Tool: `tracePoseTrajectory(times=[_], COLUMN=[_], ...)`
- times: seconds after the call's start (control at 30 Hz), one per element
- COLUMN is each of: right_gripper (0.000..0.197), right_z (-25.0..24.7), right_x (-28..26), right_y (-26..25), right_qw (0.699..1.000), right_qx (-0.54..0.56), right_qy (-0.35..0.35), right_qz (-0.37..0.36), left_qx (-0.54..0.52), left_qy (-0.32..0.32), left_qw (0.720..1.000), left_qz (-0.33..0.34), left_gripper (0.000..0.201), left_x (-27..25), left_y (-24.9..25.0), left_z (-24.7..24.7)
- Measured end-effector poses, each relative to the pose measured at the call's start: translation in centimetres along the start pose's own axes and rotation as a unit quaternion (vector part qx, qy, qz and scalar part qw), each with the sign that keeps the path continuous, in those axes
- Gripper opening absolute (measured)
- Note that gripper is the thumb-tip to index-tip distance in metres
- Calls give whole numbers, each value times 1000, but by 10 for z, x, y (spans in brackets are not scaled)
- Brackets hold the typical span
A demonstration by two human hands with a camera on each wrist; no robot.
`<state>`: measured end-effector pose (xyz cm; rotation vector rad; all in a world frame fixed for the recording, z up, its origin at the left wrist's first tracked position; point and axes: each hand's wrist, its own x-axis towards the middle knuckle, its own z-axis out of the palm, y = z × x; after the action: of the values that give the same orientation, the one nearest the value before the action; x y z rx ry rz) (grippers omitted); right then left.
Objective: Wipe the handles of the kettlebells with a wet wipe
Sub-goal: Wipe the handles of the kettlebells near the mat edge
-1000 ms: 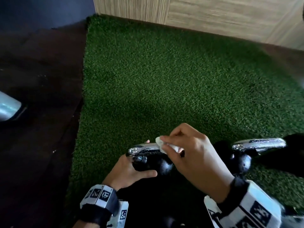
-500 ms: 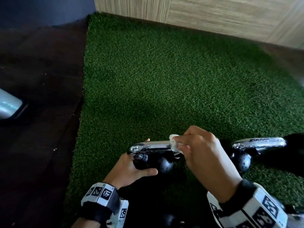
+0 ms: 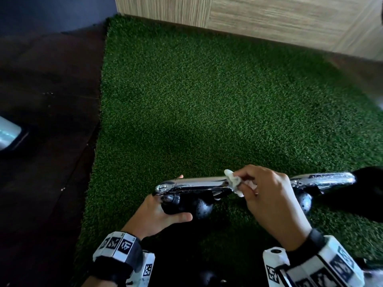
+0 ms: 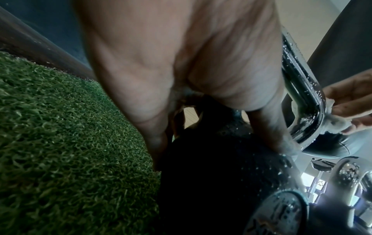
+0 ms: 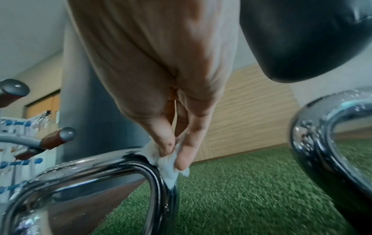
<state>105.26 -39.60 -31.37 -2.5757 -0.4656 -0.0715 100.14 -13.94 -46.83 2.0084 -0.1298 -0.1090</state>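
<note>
A black kettlebell [image 3: 192,206] with a chrome handle [image 3: 192,184] stands on the green turf near me. My left hand [image 3: 161,216] grips its black body just under the handle's left end, thumb across the front. My right hand [image 3: 267,195] pinches a white wet wipe [image 3: 233,181] against the right bend of that handle; in the right wrist view the wipe [image 5: 167,162] sits wrapped over the chrome corner [image 5: 153,171]. A second kettlebell [image 3: 304,199] with its own chrome handle [image 3: 323,180] stands to the right, partly behind my right hand.
Green artificial turf [image 3: 207,100] stretches ahead to a wood-panelled wall [image 3: 269,17]. Dark floor [image 3: 41,141] lies left of the turf, with a silvery object [image 3: 8,131] at the left edge. A dark shape [image 3: 369,193] fills the right edge.
My right hand has slid the wipe rightward along the chrome handle, from near its middle to the right bend. The left hand has stayed on the kettlebell.
</note>
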Motion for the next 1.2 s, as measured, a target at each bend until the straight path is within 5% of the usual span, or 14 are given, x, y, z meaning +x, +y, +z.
tracePoseTrajectory(times=[0.3,0.5,0.67,0.73,0.83,1.0,1.2], right_gripper=[20,25,34,29,18,26,29], right_z=[23,42,47,39,17,-20,-39], right_x=[3,13,19,24,31,33,37], right_y=[36,46,44,44,43,24,-17], right_qw=[991,971,981,984,991,981,962], right_qx=[96,149,83,72,81,174,257], right_qy=[-30,-121,-149,-140,-71,-74,-78], right_qz=[86,145,92,81,83,33,-46], left_qx=[-6,28,74,112,54,-42,-159], left_qy=[19,9,-87,-139,-92,114,58], left_qw=[999,997,991,979,984,991,986], left_qz=[-34,-68,-63,-99,-146,-50,7], left_gripper=[83,72,88,75,48,33,30], left_x=[-1,1,1,3,1,3,14], left_y=[-2,-4,-1,2,15,71,145], left_z=[4,2,-14,-29,-58,-95,-94])
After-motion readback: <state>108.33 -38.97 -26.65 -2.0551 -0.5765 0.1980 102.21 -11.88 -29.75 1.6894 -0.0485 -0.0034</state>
